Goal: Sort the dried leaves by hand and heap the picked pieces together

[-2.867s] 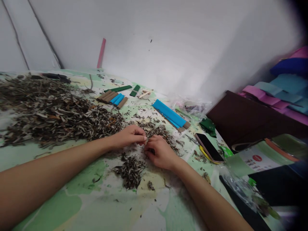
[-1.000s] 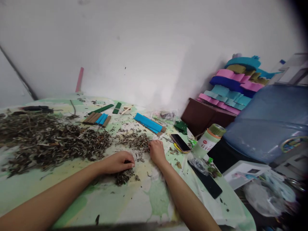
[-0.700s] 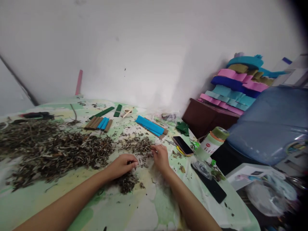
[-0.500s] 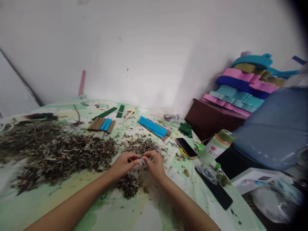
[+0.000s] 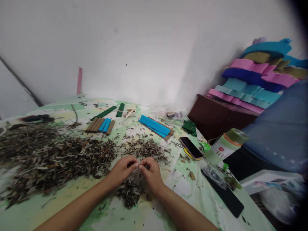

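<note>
My left hand (image 5: 124, 167) and my right hand (image 5: 152, 175) meet over the table, thumbs and forefingers pinched with the tips almost touching. Whatever sits between the fingertips is too small to make out. Just below them lies a small heap of dried leaves (image 5: 130, 192). Beyond my fingers is a loose scatter of broken dried leaves (image 5: 147, 149). A large pile of dried leaves (image 5: 72, 157) spreads out to the left of my left hand.
Brown and blue rolls (image 5: 99, 125) lie behind the pile. A blue sheet (image 5: 154, 125) rests farther right. A phone (image 5: 191, 148), yellow-handled scissors (image 5: 187, 153), a bottle (image 5: 225, 146) and a black strip (image 5: 223, 194) line the right side. Stacked crepe paper (image 5: 250, 80) stands on a brown box (image 5: 216, 112).
Both hands stay together, pinched, and sit slightly lower in the view. The small pale bit seen at the fingertips before no longer shows clearly. The camera view has shifted a little.
</note>
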{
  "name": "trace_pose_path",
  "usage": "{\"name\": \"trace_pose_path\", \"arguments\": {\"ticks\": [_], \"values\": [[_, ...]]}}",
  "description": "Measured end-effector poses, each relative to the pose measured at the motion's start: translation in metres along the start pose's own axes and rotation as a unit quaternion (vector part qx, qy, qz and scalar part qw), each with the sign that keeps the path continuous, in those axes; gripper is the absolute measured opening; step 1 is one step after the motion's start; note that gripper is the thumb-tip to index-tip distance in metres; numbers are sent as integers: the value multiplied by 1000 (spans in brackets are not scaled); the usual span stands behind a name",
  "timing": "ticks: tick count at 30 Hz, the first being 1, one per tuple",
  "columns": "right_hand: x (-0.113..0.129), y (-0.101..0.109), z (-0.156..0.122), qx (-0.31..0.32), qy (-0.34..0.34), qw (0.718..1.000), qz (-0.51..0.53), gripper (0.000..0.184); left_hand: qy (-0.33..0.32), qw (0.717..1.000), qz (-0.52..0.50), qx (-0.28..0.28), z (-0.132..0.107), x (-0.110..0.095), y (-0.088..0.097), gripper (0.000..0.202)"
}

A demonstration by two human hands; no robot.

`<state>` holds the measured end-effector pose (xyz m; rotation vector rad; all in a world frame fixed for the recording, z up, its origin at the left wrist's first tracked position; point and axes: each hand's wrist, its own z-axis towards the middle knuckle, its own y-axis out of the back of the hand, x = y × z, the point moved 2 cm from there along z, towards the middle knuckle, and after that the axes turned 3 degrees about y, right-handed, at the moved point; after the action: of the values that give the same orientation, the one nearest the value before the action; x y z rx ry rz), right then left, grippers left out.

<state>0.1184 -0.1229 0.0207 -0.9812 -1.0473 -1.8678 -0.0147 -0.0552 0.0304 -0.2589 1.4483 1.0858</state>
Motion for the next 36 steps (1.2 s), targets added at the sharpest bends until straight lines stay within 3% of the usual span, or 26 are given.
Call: {"name": "trace_pose_path", "arguments": {"ticks": [4, 9, 13, 17, 23, 27, 36], "values": [[2, 0, -1, 0, -17, 997, 69, 14, 16, 999, -37, 34, -1, 1, -4, 28], [1, 0, -2, -11, -94, 973, 210, 12, 41, 993, -92, 57, -2, 3, -5, 30], [-4, 1, -1, -40, -121, 962, 241, 12, 36, 992, -105, 64, 0, 1, 2, 29], [-5, 0, 0, -36, -124, 967, 218, 13, 29, 989, -115, 89, -1, 1, 7, 25], [4, -1, -2, -20, -83, 986, 142, 14, 22, 998, -36, 36, -1, 1, 10, 24], [8, -2, -4, -18, -66, 992, 107, 16, -13, 998, -13, 57, 0, -1, 8, 22], [14, 17, 8, 49, 4, 995, 81, 5, 11, 992, -40, 118, 0, 6, 4, 29]]}}
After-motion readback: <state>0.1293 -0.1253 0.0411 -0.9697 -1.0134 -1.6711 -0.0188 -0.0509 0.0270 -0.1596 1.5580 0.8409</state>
